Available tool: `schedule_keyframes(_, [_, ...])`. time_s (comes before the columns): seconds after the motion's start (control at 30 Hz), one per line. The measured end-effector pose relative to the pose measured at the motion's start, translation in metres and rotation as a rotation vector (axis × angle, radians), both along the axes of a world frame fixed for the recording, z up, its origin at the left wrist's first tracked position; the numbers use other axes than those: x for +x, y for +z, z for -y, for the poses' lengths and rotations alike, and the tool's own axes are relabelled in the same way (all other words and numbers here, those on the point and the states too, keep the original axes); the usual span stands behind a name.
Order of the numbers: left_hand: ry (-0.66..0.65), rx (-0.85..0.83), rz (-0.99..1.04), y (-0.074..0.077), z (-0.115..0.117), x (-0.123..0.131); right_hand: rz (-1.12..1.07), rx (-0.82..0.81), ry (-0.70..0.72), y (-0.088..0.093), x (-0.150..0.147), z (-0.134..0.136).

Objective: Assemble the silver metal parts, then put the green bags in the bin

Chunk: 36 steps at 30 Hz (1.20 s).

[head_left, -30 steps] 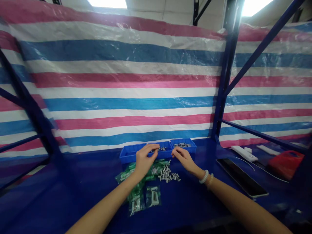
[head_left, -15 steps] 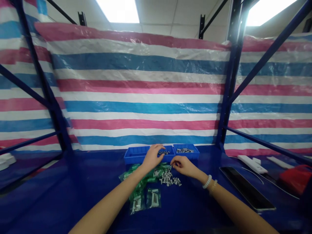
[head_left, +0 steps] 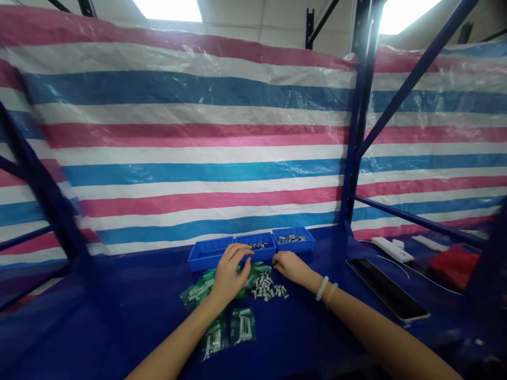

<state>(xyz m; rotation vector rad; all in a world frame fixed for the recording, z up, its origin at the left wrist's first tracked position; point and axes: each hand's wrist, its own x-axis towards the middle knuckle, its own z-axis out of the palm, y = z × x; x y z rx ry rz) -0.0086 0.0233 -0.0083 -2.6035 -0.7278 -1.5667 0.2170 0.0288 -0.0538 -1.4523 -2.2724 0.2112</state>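
— Both my hands have dropped back from the trays since a second ago. What do you make out near me?

— Green packets [head_left: 228, 330] lie closest on the table [head_left: 119, 316], two of them flat, with more bunched further in.

— My left hand [head_left: 229, 272] rests on that bunch, fingers [head_left: 242, 252] bent and spread a little. I can't tell whether they grip anything.

— And just right of it?

— A heap of small metal parts [head_left: 268, 288]. My right hand [head_left: 291, 265] sits at its far edge, fingers curled close together and pointing toward the left hand; whether a part is pinched there is too small to see. Pale bead bands circle that wrist.

— Beyond the hands?

— Three blue trays [head_left: 209, 252] in a row, touching. The middle and right ones hold metal parts. To the right lies a dark tablet [head_left: 386, 289], past it a white device [head_left: 392, 249] and something red [head_left: 455, 264]. A striped tarp [head_left: 198, 132] hangs behind it all.
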Motion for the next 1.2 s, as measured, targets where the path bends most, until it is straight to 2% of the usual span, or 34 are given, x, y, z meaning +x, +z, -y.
schedule_keyframes(0.23, [-0.051,-0.054,0.035,0.002,0.009,0.003,-0.14,0.034,0.013,0.009,0.006,0.006])
schedule_keyframes(0.4, [-0.053,-0.194,0.121,0.005,0.019,0.004,-0.457,0.087,0.028,0.024,-0.002,0.02])
schedule_keyframes(0.53, [-0.129,-0.317,0.155,0.003,0.031,0.009,-0.707,0.08,0.089,0.029,-0.017,0.038])
schedule_keyframes(0.73, [-0.228,-0.325,0.18,0.002,0.044,0.009,-1.013,0.041,0.212,0.033,-0.03,0.057])
schedule_keyframes(0.93, [-0.255,-0.355,0.219,-0.004,0.047,0.011,-1.058,0.042,0.26,0.038,-0.033,0.064])
schedule_keyframes(1.03, [-0.232,-0.36,0.239,-0.008,0.048,0.012,-1.144,-0.078,0.264,0.037,-0.036,0.065])
schedule_keyframes(1.2, [-0.255,-0.357,0.234,-0.004,0.05,0.012,-1.456,-0.52,0.328,0.031,-0.046,0.063])
